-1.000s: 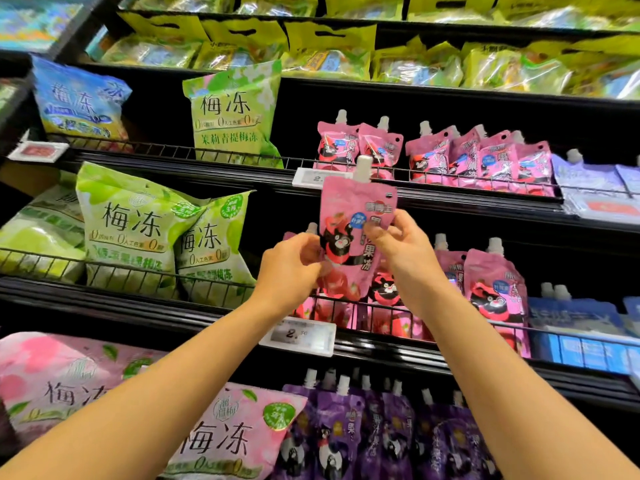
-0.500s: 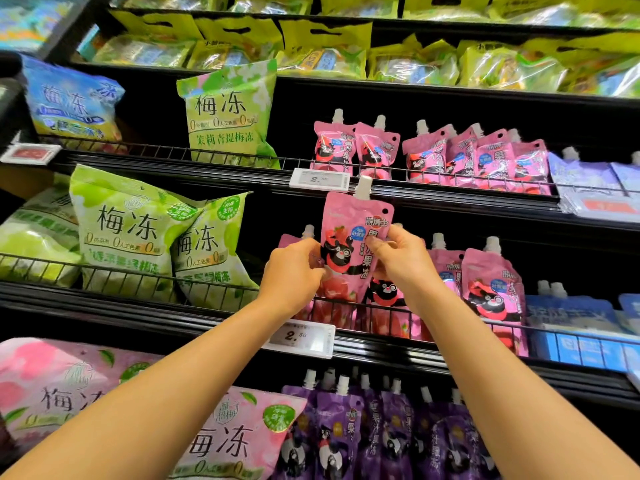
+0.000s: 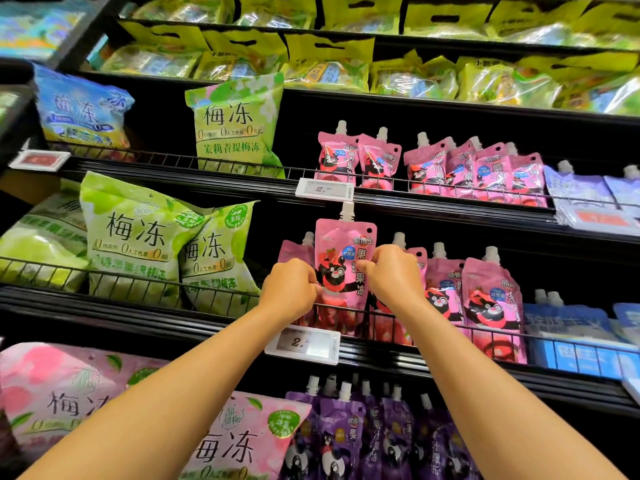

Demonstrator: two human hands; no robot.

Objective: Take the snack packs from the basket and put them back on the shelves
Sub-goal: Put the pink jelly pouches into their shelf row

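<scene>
Pink pouch [image 3: 341, 258]: upright between both hands, white spout on top, its foot behind the wire rail [image 3: 381, 315] of the middle shelf.
Left hand [image 3: 289, 289]: fingers curled, pinching the pouch's left edge.
Right hand [image 3: 393, 275]: fingers curled, pinching its right edge.
Neighbours: more pink pouches [image 3: 485, 292] just right, one behind left.
Price tag [image 3: 302, 344]: clipped to the shelf lip below the hands.
Green bags [image 3: 138, 237]: further left on the same shelf.

wire rail [image 3: 221, 299] fronts shelf, pink pouches [image 3: 491, 299] crowd right, dark gap above
</scene>
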